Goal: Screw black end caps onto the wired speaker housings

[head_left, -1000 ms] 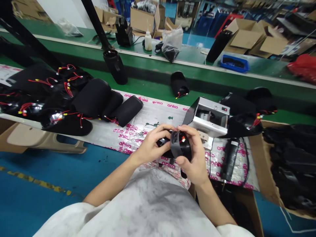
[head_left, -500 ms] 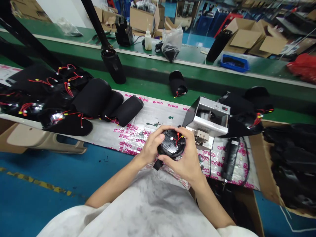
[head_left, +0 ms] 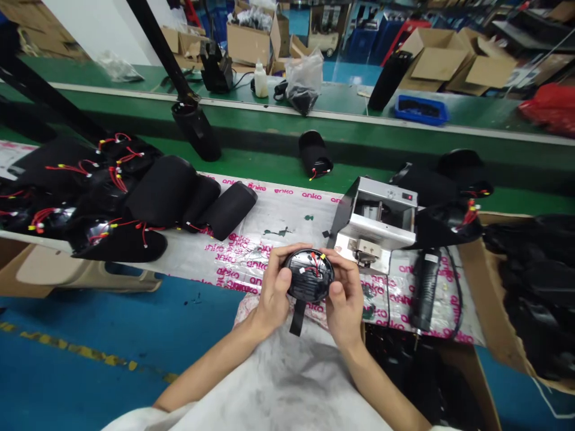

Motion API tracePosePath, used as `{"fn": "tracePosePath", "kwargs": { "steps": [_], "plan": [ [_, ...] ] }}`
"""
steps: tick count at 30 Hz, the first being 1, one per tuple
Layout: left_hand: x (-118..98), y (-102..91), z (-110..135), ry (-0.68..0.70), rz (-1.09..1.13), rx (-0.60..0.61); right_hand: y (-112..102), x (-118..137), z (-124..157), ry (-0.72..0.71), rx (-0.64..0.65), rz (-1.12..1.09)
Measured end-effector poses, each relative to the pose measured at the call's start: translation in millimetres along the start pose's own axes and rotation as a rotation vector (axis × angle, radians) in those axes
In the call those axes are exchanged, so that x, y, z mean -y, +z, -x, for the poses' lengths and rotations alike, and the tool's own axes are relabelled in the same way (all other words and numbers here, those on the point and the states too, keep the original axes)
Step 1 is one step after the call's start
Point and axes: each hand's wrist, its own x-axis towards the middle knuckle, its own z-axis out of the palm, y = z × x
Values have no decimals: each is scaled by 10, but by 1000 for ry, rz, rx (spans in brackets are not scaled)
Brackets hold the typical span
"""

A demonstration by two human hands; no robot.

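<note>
We held our bare forearms angled inward from the pale, grey-smudged smock [head_left: 287, 383], so that both wrists came together over the near edge of the tabletop [head_left: 269, 164]. Our left hand [head_left: 274, 287] and right hand [head_left: 344, 299] curled around a round black housing [head_left: 309, 275], pressing on it from either side with the grip closed rather than spread. The fingers [head_left: 336, 263] of the right hand wrapped its rim, and the left hand mirrored them on the other side.

The housing was shallow and glossy, with thin red wires and yellow-tipped leads [head_left: 317, 266] lying across its face and a narrow black strap [head_left: 296, 317] hanging from its lower edge. We held it up in both hands over the near edge of a white plastic sheet [head_left: 278, 206] printed with pink "anko" lettering.

Just to its right stood a silver sheet-metal machine [head_left: 381, 215] with a black angled flap. Beyond that, a black corded handheld tool [head_left: 424, 287] lay on the sheet. To the left lay matte black fabric-covered cylinders [head_left: 229, 209], soft-looking and rounded, beside a cluster of black pieces trailing red wires [head_left: 112, 179]. An open cardboard box [head_left: 476, 281] at the right held a heap of black pieces [head_left: 534, 287].
</note>
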Motion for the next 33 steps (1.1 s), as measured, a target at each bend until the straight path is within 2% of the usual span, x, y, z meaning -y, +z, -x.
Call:
{"fn": "tracePosePath", "kwargs": {
  "steps": [7, 12, 14, 18, 20, 22, 24, 29, 31, 33],
  "plan": [
    [54, 130, 15, 57, 99, -56, -16, 51, 115, -28, -56, -1],
    [30, 105, -41, -27, 141, -56, -87, 120, 27, 40, 0, -18],
    [21, -6, -95, -28, 162, 22, -137, 146, -16, 53, 4, -16],
    [35, -378, -230, 0, 172, 405, -204, 172, -83, 66, 15, -42],
    [40, -549, -289, -12, 84, 522, -213, 174, -107, 90, 42, -54],
    [41, -646, -339, -13, -6, 537, -209, 173, -124, 109, 55, -65],
    [45, -662, -383, 35, -65, 526, -198, 175, -135, 121, 54, -76],
    [85, -561, -448, 293, -152, 485, -184, 227, -140, 133, 51, -63],
    [74, -527, -424, 237, -169, 485, -195, 244, -130, 104, 52, -17],
    [29, -480, -366, 88, -145, 534, -205, 243, -111, 69, 46, 33]
  ]
}}
